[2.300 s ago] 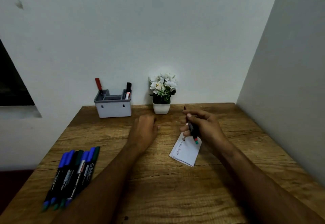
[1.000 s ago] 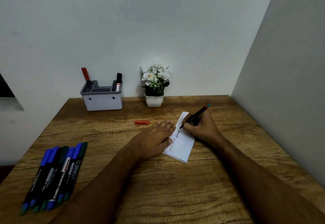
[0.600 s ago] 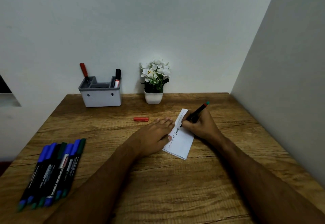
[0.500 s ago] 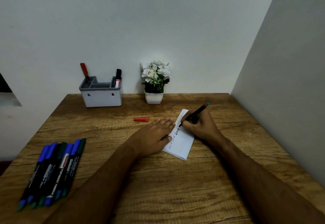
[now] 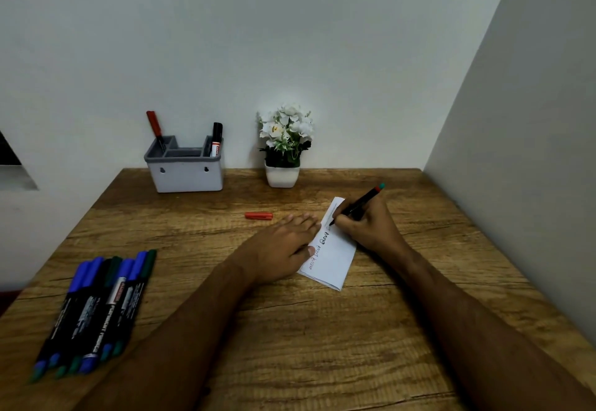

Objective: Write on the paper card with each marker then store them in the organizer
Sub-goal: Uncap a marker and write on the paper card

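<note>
Right hand: the right hand (image 5: 367,228) gripped the uncapped marker (image 5: 358,204) in a writing hold, tip down on the far end of the paper card (image 5: 335,249).
Left hand: the left hand (image 5: 280,249) lay flat, fingers straight, pressing the card's left edge to the table (image 5: 290,330).
What just changed: about two seconds earlier the marker was held above the card and the left hand was off it; since then the cap came off, the left hand pinned the card and a new word crept along beyond the darker one.
Cap: the red cap (image 5: 258,215) lay on the wood just beyond the left fingertips.
Organizer: the grey organizer (image 5: 185,172) stood at the wall with a red marker (image 5: 154,126) and a black marker (image 5: 216,138) in it, beside a potted plant (image 5: 283,146).
Waiting: a row of markers (image 5: 93,310) lay at the near left.
Meaning: by my reading this was the third marker mid-word; capping and storing came next, most of the row yet to go.
</note>
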Tool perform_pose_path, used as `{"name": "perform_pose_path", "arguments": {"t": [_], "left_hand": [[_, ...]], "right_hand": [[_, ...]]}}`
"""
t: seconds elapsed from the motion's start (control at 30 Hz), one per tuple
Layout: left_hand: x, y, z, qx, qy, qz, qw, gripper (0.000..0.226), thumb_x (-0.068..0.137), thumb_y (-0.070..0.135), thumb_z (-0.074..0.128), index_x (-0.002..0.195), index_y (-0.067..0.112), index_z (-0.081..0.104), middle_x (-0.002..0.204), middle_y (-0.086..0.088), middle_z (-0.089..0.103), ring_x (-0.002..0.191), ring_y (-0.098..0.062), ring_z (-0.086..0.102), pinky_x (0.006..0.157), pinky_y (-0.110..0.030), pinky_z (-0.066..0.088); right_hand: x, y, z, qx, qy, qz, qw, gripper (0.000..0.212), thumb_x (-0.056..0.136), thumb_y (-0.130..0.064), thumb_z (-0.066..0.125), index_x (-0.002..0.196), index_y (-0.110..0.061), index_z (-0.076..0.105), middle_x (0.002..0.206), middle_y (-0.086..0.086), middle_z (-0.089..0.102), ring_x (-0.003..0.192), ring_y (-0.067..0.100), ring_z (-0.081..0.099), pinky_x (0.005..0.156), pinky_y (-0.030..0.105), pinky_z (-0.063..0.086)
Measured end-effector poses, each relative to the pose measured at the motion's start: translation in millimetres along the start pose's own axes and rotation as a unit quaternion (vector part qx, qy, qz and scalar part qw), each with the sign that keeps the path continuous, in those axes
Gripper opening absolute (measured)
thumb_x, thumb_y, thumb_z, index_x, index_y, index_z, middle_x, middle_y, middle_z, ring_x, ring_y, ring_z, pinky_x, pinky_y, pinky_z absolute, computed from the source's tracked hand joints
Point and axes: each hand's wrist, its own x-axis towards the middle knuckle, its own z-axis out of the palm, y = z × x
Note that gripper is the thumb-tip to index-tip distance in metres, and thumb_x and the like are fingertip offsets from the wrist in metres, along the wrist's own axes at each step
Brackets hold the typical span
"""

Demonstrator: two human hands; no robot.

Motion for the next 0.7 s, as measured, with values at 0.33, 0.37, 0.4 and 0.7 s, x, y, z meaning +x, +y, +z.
{"name": "perform_pose_path", "arguments": {"t": [0.33,0.37,0.4,0.7], "left_hand": [[-0.6,2.2,-1.5,0.0,-0.002,-0.003,1.0,0.057,0.106,0.038,0.03,0.158,0.018,0.014,0.166,0.001,0.008,0.151,-0.008,0.001,0.117,-0.021,-0.006],[-0.7,2.3,-1.8,0.0,-0.002,-0.003,1.0,0.057,0.106,0.037,0.03,0.158,0.018,0.014,0.165,0.001,0.008,0.151,-0.008,0.001,0.117,-0.021,-0.006],[-0.6,2.6,-2.1,0.001,-0.003,-0.003,1.0,0.057,0.106,0.037,0.03,0.158,0.017,0.014,0.165,0.0,0.008,0.151,-0.008,0.002,0.117,-0.021,-0.006],[-0.7,3.3,-3.1,-0.003,-0.004,-0.004,1.0,0.057,0.106,0.037,0.03,0.158,0.018,0.014,0.166,0.001,0.008,0.152,-0.008,0.002,0.117,-0.021,-0.005]], "right_hand": [[1.2,-0.6,1.0,0.0,0.019,-0.008,1.0,0.008,0.086,-0.001,0.07,0.08,-0.005,0.074,0.077,0.003,0.074,0.069,0.006,0.069,0.057,0.019,0.053],[1.4,-0.5,1.6,-0.002,0.021,-0.005,1.0,0.008,0.087,-0.002,0.07,0.081,-0.006,0.074,0.078,0.002,0.075,0.069,0.005,0.069,0.057,0.018,0.053],[1.5,-0.3,1.8,-0.001,0.023,-0.003,1.0,0.008,0.087,-0.003,0.07,0.082,-0.006,0.075,0.079,0.002,0.075,0.071,0.007,0.07,0.057,0.018,0.053],[0.6,0.3,1.3,-0.012,0.035,-0.005,0.999,0.007,0.085,-0.005,0.072,0.08,-0.01,0.075,0.079,0.003,0.075,0.076,0.019,0.072,0.065,0.039,0.059]]}}
